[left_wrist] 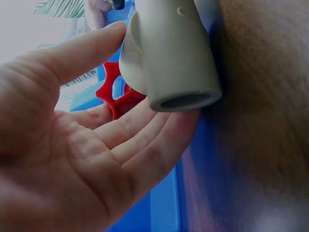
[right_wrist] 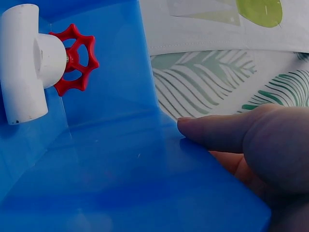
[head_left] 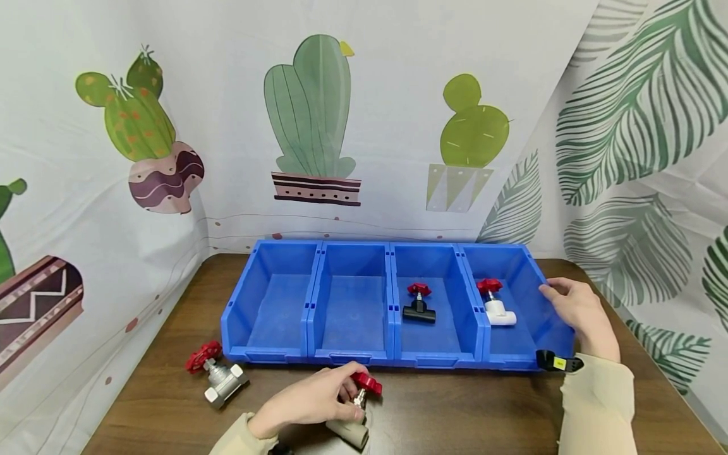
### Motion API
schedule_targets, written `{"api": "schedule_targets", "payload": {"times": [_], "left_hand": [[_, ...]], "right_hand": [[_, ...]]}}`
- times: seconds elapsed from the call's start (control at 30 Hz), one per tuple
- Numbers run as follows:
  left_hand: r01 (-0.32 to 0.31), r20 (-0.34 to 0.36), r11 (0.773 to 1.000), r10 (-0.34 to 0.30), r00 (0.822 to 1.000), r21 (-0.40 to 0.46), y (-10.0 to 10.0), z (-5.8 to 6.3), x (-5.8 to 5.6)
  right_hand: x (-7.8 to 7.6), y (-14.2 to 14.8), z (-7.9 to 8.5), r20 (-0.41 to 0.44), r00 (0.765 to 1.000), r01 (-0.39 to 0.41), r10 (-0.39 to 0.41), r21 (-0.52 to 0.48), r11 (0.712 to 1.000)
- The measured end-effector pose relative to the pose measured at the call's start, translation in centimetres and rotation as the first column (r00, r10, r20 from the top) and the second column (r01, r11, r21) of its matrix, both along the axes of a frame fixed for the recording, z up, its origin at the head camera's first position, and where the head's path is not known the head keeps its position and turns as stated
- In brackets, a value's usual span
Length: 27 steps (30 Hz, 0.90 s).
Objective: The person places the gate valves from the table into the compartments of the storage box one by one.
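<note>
My left hand (head_left: 321, 398) grips a grey-beige plastic valve (left_wrist: 176, 53) with a red handwheel (head_left: 367, 383), just in front of the blue bins. The thumb lies on one side of its body and the fingers on the other. At the far right, my right hand (head_left: 582, 313) holds the side wall of the rightmost blue bin (right_wrist: 145, 169), thumb over the rim and fingers outside. A white valve (right_wrist: 21, 63) with a red handwheel lies inside that bin. The neighbouring bin has a black valve (head_left: 419, 311) with a red handwheel.
A metal valve (head_left: 224, 382) with a red handwheel lies on the brown wooden table (head_left: 455, 417), left of my left hand. Two further blue bins (head_left: 279, 309) stand at the left of the row. A cactus-and-leaf patterned cloth (head_left: 392, 114) hangs behind.
</note>
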State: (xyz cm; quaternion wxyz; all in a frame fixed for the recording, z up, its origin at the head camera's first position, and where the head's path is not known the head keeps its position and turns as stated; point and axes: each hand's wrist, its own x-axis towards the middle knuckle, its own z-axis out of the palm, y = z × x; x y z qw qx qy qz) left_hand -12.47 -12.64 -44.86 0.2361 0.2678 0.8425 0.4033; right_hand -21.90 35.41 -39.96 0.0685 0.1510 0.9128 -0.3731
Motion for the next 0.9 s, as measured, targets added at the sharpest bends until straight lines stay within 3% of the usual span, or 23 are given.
{"api": "schedule_targets", "payload": {"times": [0.9], "left_hand": [[0.001, 0.021, 1.000, -0.002, 1.000, 0.031, 0.50, -0.67, -0.30]], "right_hand": [[0.03, 0.07, -0.10, -0.026, 1.000, -0.004, 0.004, 0.021, 1.000]]}}
